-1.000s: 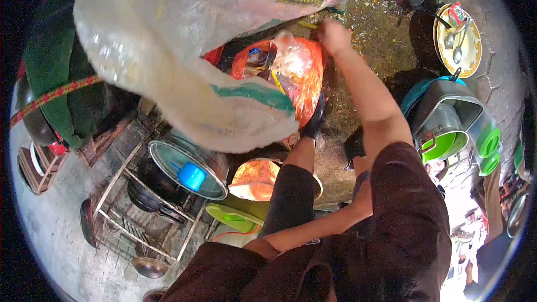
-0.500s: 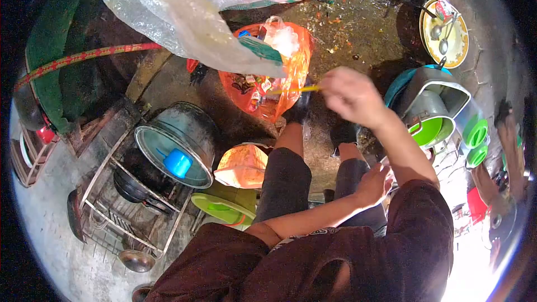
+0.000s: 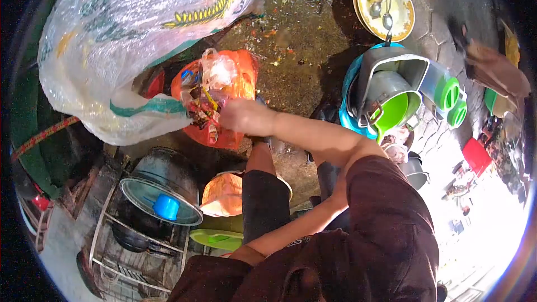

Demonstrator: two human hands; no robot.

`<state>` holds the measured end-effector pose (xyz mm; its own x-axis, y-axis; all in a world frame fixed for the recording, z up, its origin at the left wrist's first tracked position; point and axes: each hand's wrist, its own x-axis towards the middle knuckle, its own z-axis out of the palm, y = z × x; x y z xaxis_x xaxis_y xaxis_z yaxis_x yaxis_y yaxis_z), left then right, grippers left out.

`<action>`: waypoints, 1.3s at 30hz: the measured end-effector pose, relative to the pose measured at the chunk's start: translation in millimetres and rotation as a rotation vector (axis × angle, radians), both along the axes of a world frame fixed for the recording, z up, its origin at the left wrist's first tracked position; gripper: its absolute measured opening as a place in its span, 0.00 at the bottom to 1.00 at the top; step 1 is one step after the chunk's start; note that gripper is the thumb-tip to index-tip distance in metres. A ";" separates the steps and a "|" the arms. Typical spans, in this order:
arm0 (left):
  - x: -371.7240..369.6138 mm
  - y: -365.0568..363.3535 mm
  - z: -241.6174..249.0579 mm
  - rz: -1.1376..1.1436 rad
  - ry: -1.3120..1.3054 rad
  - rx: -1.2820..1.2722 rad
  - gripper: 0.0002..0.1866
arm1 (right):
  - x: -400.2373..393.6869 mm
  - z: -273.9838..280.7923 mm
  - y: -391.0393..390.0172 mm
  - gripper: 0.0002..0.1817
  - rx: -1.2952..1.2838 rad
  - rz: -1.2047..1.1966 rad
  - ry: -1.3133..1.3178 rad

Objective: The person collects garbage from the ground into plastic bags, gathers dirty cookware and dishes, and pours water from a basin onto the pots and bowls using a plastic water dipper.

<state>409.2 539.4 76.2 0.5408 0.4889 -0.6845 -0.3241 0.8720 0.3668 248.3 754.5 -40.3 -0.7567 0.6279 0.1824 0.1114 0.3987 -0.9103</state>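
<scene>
The floor is dark, wet concrete with small scraps of food on it. At the far right a yellow plate with spoons lies on the ground, and nearer stands a blue basin full of metal pots and green lids. At the near left a wire rack holds a big pot with a lid. Strong daylight comes from the right.

The person wears a dark maroon short-sleeved shirt and dark knee-length shorts.
</scene>
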 end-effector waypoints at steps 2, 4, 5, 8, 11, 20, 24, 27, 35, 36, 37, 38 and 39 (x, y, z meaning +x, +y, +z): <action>-7.6 25.2 10.9 -0.008 -0.034 -0.046 0.23 | 26.3 13.6 41.6 0.04 0.071 -0.118 -0.853; -35.7 99.7 47.0 -0.051 0.196 0.374 0.25 | 82.2 -30.2 60.9 0.12 0.038 -0.924 -0.329; -31.6 94.4 42.3 -0.051 0.194 0.382 0.25 | 110.2 -54.0 70.8 0.19 -0.042 -1.112 -0.416; -17.1 65.8 26.8 0.129 0.205 0.038 0.23 | 193.1 -140.8 87.5 0.30 -0.183 -1.688 -0.728; -22.9 65.5 18.2 0.137 0.165 0.126 0.19 | 241.2 -203.3 108.9 0.41 -0.513 -2.175 -0.644; -34.7 86.3 23.9 0.150 0.178 -0.377 0.18 | 225.0 -182.5 83.4 0.15 -0.206 -1.506 -1.027; -28.9 66.7 14.1 -0.014 0.424 -0.032 0.13 | 190.8 -163.2 65.9 0.12 -0.183 -1.230 -0.715; -24.3 73.0 11.0 -0.490 0.575 0.318 0.10 | 129.7 -99.5 62.9 0.11 -0.404 -1.016 -0.243; -10.5 49.7 12.5 -0.267 0.277 0.174 0.24 | 5.2 47.5 20.3 0.16 -0.261 -0.114 0.031; -16.7 57.6 19.7 -0.155 0.173 0.097 0.24 | 3.7 55.1 25.5 0.17 0.072 -0.147 0.059; -13.2 59.3 22.0 -0.076 0.110 0.069 0.24 | 8.1 55.1 31.4 0.17 0.088 -0.164 0.038; -12.1 61.7 23.6 -0.044 0.077 0.063 0.24 | 12.0 53.8 39.3 0.18 -0.023 -0.324 -0.027; -12.3 65.0 25.3 -0.025 0.066 0.066 0.24 | 15.1 51.7 46.7 0.19 -0.140 -0.481 -0.084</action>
